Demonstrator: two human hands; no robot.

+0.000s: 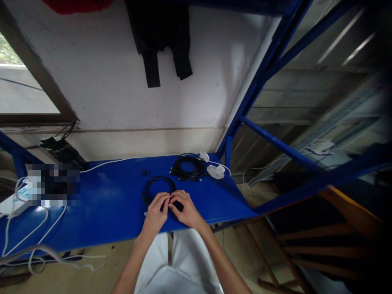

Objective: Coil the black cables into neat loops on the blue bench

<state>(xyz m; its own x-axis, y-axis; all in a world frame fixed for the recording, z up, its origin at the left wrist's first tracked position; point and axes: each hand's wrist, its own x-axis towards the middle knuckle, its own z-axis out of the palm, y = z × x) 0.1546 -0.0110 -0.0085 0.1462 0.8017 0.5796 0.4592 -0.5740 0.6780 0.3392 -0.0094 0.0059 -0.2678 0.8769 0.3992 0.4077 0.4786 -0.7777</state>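
A thin black cable [158,178] lies wound in a round coil near the front middle of the blue table. At the coil's near right side, my left hand [158,209] and my right hand [184,208] meet with fingertips pinched together on the cable. Their fingers hide whatever small piece may be between them. A pale cable end [145,213] pokes out left of my left hand. Just behind the coil sit some small dark bits [145,173], too small to name.
A bigger pile of coiled black cables [187,168] with crumpled white wads [216,171] lies at the back right of the blue table [104,212]. White cords and a power strip [21,200] occupy the left end. A black bottle-like object [65,153] leans near the wall. Blue frame bars [260,81] rise on the right.
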